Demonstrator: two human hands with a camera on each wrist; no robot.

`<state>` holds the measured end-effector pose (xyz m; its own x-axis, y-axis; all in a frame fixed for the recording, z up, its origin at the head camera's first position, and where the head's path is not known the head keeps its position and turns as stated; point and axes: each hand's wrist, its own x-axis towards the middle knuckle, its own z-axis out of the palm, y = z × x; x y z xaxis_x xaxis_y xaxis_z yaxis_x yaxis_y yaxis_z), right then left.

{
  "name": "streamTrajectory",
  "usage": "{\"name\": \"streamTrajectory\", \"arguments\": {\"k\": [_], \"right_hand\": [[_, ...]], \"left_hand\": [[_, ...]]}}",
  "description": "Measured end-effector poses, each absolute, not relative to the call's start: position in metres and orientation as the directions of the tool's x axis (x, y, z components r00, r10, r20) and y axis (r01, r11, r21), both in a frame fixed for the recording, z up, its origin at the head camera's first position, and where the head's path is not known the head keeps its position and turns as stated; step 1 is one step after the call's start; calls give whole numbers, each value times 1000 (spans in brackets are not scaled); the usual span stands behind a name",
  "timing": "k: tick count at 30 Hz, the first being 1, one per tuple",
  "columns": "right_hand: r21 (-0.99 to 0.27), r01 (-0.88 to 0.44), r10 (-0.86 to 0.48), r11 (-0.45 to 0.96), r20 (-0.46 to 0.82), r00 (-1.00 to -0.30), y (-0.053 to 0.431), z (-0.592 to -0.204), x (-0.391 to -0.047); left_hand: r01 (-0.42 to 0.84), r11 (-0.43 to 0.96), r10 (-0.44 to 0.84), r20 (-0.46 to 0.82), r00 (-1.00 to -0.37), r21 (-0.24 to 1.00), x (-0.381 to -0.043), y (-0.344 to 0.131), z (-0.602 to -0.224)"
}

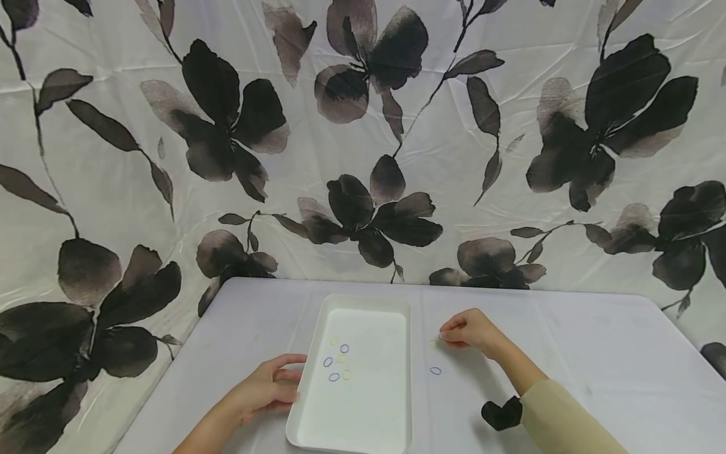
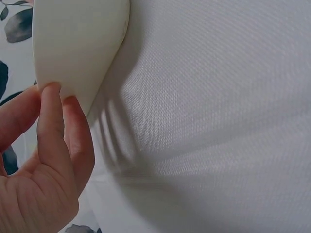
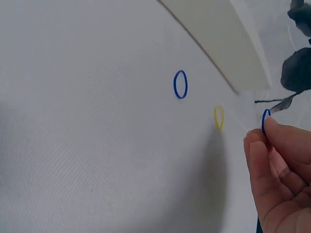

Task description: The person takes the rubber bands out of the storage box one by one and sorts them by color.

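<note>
My right hand (image 1: 473, 331) pinches a thin blue rubber band (image 3: 263, 125) between thumb and fingertips, raised above the table. Beneath and beside it on the cloth lie a yellow rubber band (image 3: 215, 118) and another blue rubber band (image 3: 175, 85), apart from each other. A white rectangular tray (image 1: 401, 306) stands to the left of them, with several loose bands inside, blue (image 1: 328, 366) and yellow (image 1: 334, 344). At the tray's left side, my left hand (image 1: 266, 384) touches the outer wall and rim with its fingertips, the fingers fairly straight.
A white cloth covers the table (image 1: 595, 353). Behind it hangs a white curtain (image 1: 488, 25) with dark flowers. A black object (image 1: 501, 413) sits against the right sleeve (image 1: 561, 416).
</note>
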<state>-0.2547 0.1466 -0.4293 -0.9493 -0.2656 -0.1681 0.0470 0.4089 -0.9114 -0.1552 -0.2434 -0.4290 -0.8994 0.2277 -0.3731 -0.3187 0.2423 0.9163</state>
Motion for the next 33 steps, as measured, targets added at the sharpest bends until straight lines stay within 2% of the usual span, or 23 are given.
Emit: {"name": "streamTrajectory", "arguments": {"k": [13, 33], "right_hand": [[-889, 106, -189, 446, -210, -959, 149, -437, -253], [-875, 94, -215, 474, -219, -952, 158, -444, -241]], "left_hand": [[-325, 240, 227, -378, -897, 915, -155, -245, -427], [-318, 223, 262, -371, -891, 921, -157, -246, -431]]}}
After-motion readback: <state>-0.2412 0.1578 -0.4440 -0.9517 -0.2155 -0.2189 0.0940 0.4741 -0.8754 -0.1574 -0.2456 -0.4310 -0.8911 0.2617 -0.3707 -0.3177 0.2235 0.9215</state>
